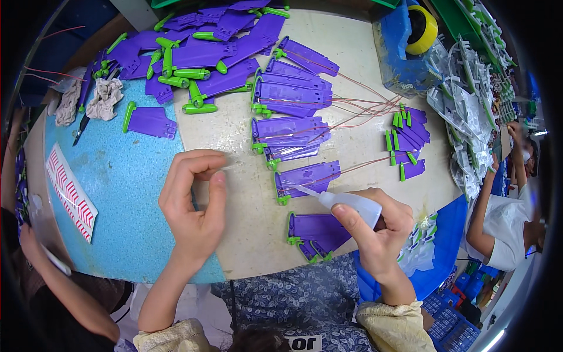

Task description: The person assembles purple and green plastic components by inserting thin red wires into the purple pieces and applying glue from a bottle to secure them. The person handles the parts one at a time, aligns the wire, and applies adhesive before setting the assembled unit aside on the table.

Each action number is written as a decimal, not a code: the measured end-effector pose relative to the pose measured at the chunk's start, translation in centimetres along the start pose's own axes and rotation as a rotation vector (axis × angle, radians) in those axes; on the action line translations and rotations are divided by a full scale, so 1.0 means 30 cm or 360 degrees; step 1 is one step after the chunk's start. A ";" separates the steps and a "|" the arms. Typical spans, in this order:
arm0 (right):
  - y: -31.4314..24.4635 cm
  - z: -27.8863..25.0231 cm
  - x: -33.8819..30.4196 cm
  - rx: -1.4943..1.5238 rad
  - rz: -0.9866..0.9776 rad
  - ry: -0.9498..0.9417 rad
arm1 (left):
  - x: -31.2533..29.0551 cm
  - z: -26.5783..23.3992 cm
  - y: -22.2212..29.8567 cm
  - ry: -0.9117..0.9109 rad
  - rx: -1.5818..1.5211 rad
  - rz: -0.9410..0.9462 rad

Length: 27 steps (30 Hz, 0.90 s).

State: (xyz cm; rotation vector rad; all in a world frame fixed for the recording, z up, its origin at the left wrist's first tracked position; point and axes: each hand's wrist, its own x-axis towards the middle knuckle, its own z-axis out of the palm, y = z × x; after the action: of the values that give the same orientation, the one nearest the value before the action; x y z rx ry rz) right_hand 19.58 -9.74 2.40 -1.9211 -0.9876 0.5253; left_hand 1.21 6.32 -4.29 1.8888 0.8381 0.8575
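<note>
Wrapped in your right hand [384, 229], the white bottle [360, 206] tilts, apparently so its nozzle [306, 190] reaches the wired purple panel [312, 172]. Left of that panel, your left hand [193, 202] curls; can't tell if it's pinching anything.

Bench is bright from where I stand, whitish light, fairly even. Lit white tube lamp [494, 341] at lower right of frame. Small glare spots on the glossy cream tabletop [230, 130], centre. Shadow inside the curl of the bare left hand [196, 229]; its fingertips are blurred. Flat purple plastic fins [293, 94] mid-frame: sharp. Fisheye bows the table edge, tilts the right-side background. Left edge dim, corners black.
</note>
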 end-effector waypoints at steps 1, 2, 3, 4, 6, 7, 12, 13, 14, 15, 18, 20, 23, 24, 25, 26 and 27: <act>-0.004 -0.002 0.001 0.0012 0.0001 0.0003 | -0.002 -0.002 0.000 -0.0004 0.0000 0.0000; -0.008 -0.010 0.000 0.0024 0.0002 0.0006 | -0.001 -0.003 0.002 -0.0010 0.0010 0.0010; -0.013 -0.014 0.001 0.0037 0.0003 0.0008 | 0.000 -0.003 0.005 -0.0015 0.0022 0.0020; -0.016 -0.015 0.006 0.0039 -0.0019 0.0022 | 0.003 0.000 0.007 -0.0024 0.0030 0.0032; -0.020 -0.012 0.021 0.0045 -0.0064 0.0049 | 0.010 0.009 0.006 0.0039 0.0058 0.0111; -0.018 -0.006 0.029 0.0026 -0.0080 0.0056 | 0.015 0.013 0.005 0.0073 0.0074 0.0155; -0.012 0.040 0.069 -0.0082 -0.0163 0.0063 | 0.008 0.007 0.011 -0.0014 0.0018 0.0031; -0.007 0.048 0.072 -0.0101 -0.0151 0.0063 | 0.009 0.007 0.011 -0.0017 0.0015 0.0034; 0.000 0.056 0.075 -0.0120 -0.0138 0.0064 | 0.010 0.007 0.011 -0.0021 0.0009 0.0034; 0.003 0.061 0.078 -0.0139 -0.0126 0.0066 | 0.011 0.007 0.011 -0.0025 0.0003 0.0035; -0.022 0.050 0.088 -0.0156 -0.0120 0.0038 | 0.016 0.008 0.008 0.0042 0.0031 0.0094; -0.040 0.032 0.092 -0.0152 -0.0168 0.0052 | 0.022 0.011 0.007 0.0066 0.0043 0.0116; -0.042 0.037 0.113 -0.0137 -0.0212 0.0051 | 0.024 0.009 0.012 0.0051 0.0043 0.0100; -0.041 0.042 0.122 -0.0132 -0.0221 0.0047 | 0.025 0.009 0.012 0.0043 0.0042 0.0098; -0.042 0.051 0.131 -0.0123 -0.0202 0.0048 | 0.024 0.008 0.012 0.0041 0.0046 0.0094; -0.044 0.063 0.139 -0.0115 -0.0183 0.0049 | 0.021 0.008 0.013 0.0026 0.0029 0.0071; -0.044 0.071 0.146 -0.0108 -0.0163 0.0051 | 0.018 0.008 0.015 0.0009 0.0011 0.0048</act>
State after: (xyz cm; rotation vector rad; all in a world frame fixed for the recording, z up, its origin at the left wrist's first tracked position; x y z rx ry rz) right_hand 20.15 -4.71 2.54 -1.9207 -1.0890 0.4059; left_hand 1.79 6.49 -3.84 1.9100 0.8187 0.8801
